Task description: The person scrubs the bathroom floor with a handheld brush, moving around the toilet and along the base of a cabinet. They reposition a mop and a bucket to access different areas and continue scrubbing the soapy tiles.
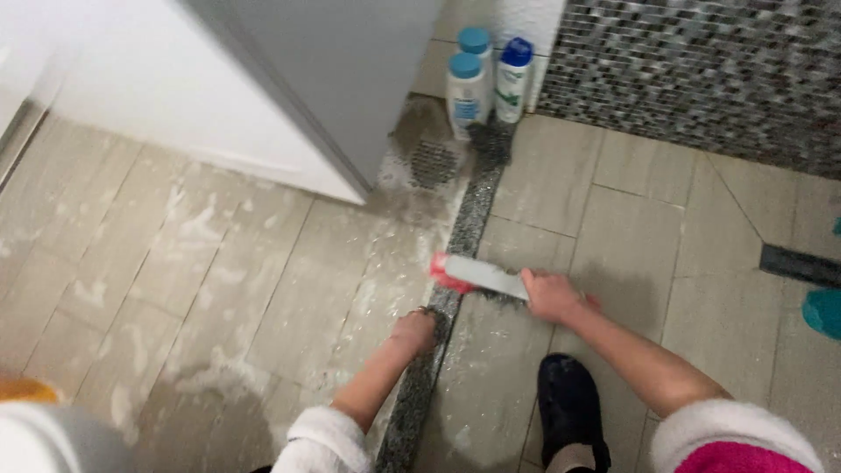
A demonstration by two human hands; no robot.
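— Scrub brush [477, 275], where does it lie?
— It lies low over the dark speckled threshold strip [466, 229] that runs across the tiled floor [613, 219]. Its red end points toward the soapy side, and its pale grey back faces up.
— Who holds it?
— The right hand [550, 294] does. Its grip is closed around the near end of the brush, fingers wrapped over the back.
— And the other hand?
— The left hand [413, 331] is pressed on the floor just beside the strip, its fingertips touching the strip's edge. It holds nothing; whether its fingers are curled or flat cannot be told from this angle.
— What shows around them?
— White foam [206, 228] is smeared in patches over the tiles left of the strip. A round floor drain [433, 163] sits near the far end of the strip, at the foot of a white cabinet [263, 88]. Three plastic bottles [486, 79] with blue caps stand together against the wall past the drain. A mosaic wall [701, 70] of small dark tiles rises on the right.
— Anything closer in?
— A black slipper [569, 403] stands on the tiles between the two arms, and white fluffy sleeves [320, 438] cover both forearms near the bottom edge
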